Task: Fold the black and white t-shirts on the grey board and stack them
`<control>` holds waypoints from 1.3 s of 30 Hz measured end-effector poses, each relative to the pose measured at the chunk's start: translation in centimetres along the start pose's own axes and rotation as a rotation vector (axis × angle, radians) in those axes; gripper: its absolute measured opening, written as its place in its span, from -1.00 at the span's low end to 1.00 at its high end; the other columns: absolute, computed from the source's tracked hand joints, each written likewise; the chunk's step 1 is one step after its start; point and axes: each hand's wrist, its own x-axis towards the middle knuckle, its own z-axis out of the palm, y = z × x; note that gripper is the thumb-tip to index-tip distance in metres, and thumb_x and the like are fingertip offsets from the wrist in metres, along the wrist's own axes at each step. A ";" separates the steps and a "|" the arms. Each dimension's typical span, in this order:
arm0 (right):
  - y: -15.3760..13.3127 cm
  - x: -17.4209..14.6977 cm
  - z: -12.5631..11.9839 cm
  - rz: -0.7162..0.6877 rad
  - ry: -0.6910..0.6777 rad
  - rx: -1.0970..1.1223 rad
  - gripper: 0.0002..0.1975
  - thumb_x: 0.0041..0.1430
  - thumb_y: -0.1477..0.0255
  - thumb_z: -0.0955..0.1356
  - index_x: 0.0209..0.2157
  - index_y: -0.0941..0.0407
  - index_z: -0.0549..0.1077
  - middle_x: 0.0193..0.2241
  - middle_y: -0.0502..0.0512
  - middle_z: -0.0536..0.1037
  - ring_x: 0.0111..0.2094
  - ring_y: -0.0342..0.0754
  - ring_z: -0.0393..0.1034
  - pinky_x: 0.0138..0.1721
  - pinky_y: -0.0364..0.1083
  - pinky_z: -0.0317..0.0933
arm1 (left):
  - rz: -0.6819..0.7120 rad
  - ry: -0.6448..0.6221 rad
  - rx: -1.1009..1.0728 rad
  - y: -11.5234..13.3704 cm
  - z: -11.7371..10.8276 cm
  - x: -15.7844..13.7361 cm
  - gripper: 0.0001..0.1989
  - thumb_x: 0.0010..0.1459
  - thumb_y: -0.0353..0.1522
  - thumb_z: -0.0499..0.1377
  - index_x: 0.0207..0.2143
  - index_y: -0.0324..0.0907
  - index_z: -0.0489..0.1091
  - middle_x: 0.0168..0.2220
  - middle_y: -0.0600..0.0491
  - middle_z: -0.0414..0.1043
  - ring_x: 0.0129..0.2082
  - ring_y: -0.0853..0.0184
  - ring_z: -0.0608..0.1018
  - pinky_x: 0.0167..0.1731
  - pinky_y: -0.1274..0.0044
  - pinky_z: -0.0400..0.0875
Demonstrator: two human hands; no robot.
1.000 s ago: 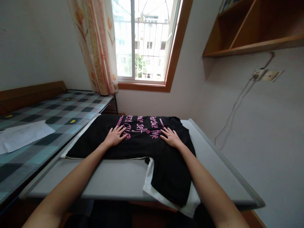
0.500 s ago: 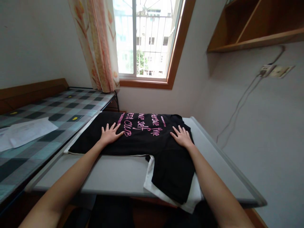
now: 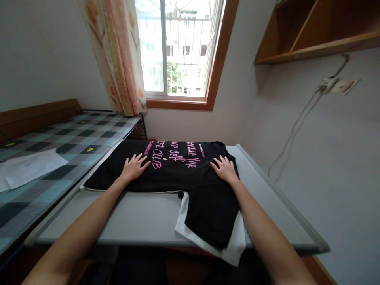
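Note:
A black T-shirt (image 3: 166,178) with pink lettering lies spread sideways on a light grey table (image 3: 139,217), its collar toward the right. Beneath it lies a white garment (image 3: 237,237), showing along the sleeve and at the left hem. My left hand (image 3: 133,168) rests flat on the black shirt's lower body, fingers spread, just left of the lettering. Near the collar and shoulder, my right hand (image 3: 225,169) lies on the same shirt with its fingers apart. The near sleeves hang over the table's front edge. The shirts' far side is out of sight.
To the left is a bed (image 3: 97,130) with a checked cover, and white papers (image 3: 32,168) lie on it. A window (image 3: 178,51) with a flowered curtain (image 3: 118,59) is behind the table. A wall shelf (image 3: 323,47) and a plugged-in cable (image 3: 297,126) are at right.
The view has shifted slightly, so everything sits a little farther left. Both hands stay on the black T-shirt in nearly the same places.

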 end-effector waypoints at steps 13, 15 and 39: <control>-0.9 -0.1 0.2 -0.042 -0.077 -0.039 -0.35 0.32 0.00 0.07 0.32 -0.02 0.13 0.36 0.14 0.03 0.37 0.14 -0.20 0.31 0.21 -0.26 | 0.170 -0.096 0.023 1.1 0.7 0.0 -0.35 0.29 0.05 -0.13 0.34 0.05 0.02 0.39 0.00 -0.08 0.37 0.02 -0.03 0.26 0.04 -0.13; -0.8 -0.1 0.2 -0.046 -0.074 -0.030 -0.36 0.32 0.00 0.07 0.31 -0.01 0.15 0.36 0.14 0.04 0.37 0.15 -0.20 0.31 0.21 -0.26 | 0.171 -0.100 -0.003 0.9 0.5 0.0 -0.36 0.28 0.05 -0.12 0.34 0.06 0.05 0.38 0.01 -0.05 0.37 0.02 -0.03 0.26 0.04 -0.13; 0.0 -0.6 -0.8 0.149 -0.038 -0.021 -0.30 0.31 -0.04 -0.01 0.33 0.01 0.10 0.38 0.19 -0.06 0.38 0.23 -0.27 0.29 0.33 -0.36 | 0.098 -0.040 -0.029 0.3 0.2 -0.1 -0.31 0.25 0.09 -0.12 0.31 -0.03 0.13 0.35 -0.02 0.04 0.36 0.01 0.03 0.26 0.08 -0.08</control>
